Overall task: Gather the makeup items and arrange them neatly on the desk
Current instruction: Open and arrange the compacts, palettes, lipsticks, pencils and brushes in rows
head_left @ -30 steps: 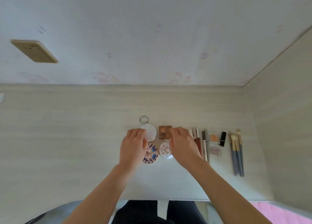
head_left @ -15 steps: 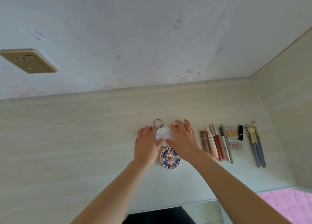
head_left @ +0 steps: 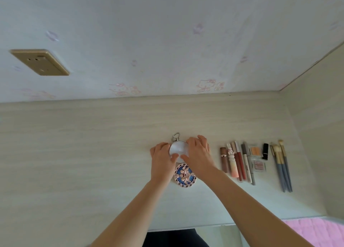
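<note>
Since half a second ago, little has been moved: the white round compact [head_left: 178, 150] is kept gripped between the left hand [head_left: 161, 162] and right hand [head_left: 198, 156], fingers curled at its rim, toward the desk's [head_left: 74, 153] back edge. The blue patterned compact [head_left: 184, 175] is seen just beside it, nearer the front edge.

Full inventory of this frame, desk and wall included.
round white compact: 1, pearly with a metal ring, between both hands
patterned compact: 1, blue and rose gold, just nearer than the white one
lip tubes and pencils: about 7, brown, pink, red, grey, in a row to the right
small palettes: 2, orange and pink, right of the row
lipstick: 1, black
brushes: 3, blue-grey handles, far right
desk: 1, pale wood
wall socket: 1, gold, upper left
left hand: holds white compact's left edge
right hand: holds its right edge
</note>
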Demonstrator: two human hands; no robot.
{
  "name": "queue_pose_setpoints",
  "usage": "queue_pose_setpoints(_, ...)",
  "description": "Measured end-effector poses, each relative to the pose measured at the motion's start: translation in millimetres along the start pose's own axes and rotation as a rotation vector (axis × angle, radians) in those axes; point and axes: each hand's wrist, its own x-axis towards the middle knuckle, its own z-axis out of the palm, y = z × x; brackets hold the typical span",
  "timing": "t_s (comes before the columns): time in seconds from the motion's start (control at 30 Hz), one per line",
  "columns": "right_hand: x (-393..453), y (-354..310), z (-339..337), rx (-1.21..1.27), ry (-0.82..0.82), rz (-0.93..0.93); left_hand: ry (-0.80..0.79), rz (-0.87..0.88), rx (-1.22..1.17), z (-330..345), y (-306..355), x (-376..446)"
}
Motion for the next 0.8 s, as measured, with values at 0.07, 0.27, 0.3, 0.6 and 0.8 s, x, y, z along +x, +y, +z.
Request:
queue_pose_setpoints(0.07, -1, -1, -1, 0.095, 0.028, 0.013, 0.026, -0.009, -0.069, -1, 4, -4)
queue_pose_setpoints(0.27, -9, -10, -14, 0.352, 0.065, -0.012, 0.09, -0.147, -0.409, -4, 4, -21)
queue_pose_setpoints(0.3, -11, -12, -17, 0.38, 0.052, -0.009, 0.092, -0.157, -0.447, -6, 3, -24)
queue_pose_setpoints(0.6, -20, -41, -34, 0.593, 0.053, -0.048, 0.096, -0.178, -0.705, -54, -3, -36)
queue_pose_setpoints(0.8, -21, -76, -39, 0.615, 0.102, -0.09, 0.02, -0.302, -0.993, -103, -12, -44)
